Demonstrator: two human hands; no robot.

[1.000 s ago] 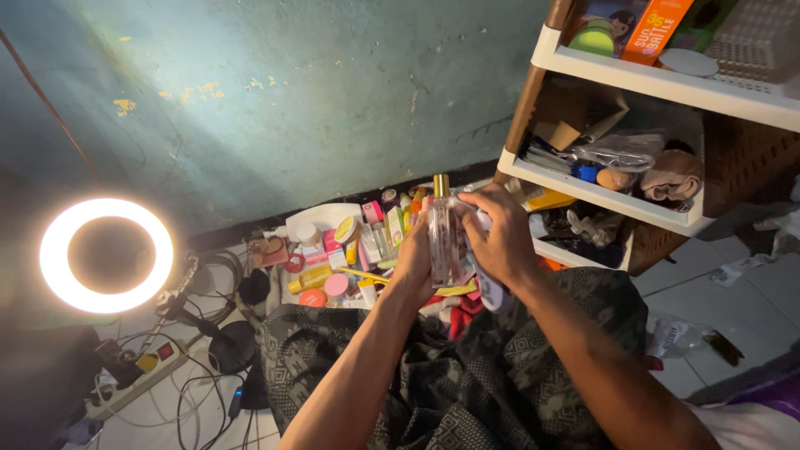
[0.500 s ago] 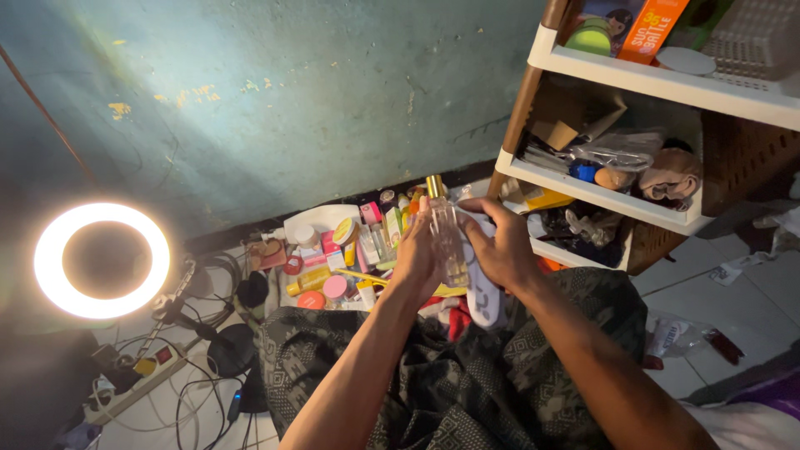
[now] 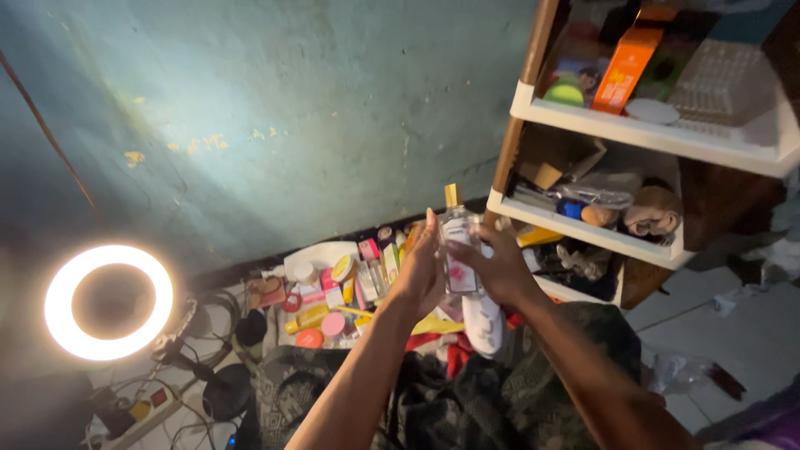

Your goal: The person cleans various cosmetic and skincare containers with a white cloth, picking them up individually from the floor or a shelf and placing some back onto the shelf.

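Observation:
I hold a tall clear glass bottle with a gold cap upright in front of me. My left hand grips its left side with the fingers pointing up. My right hand is wrapped around its right side and also pinches a white cloth that hangs down below the bottle. A dark patterned fabric covers my lap beneath both arms.
Several small cosmetic jars, tubes and bottles lie on the floor by the teal wall. A lit ring light stands at left above a power strip and tangled cables. A white and brown shelf unit full of clutter stands at right.
Both hands have lifted the bottle slightly and the camera has tilted up. The right hand has slid along the bottle with the white cloth.

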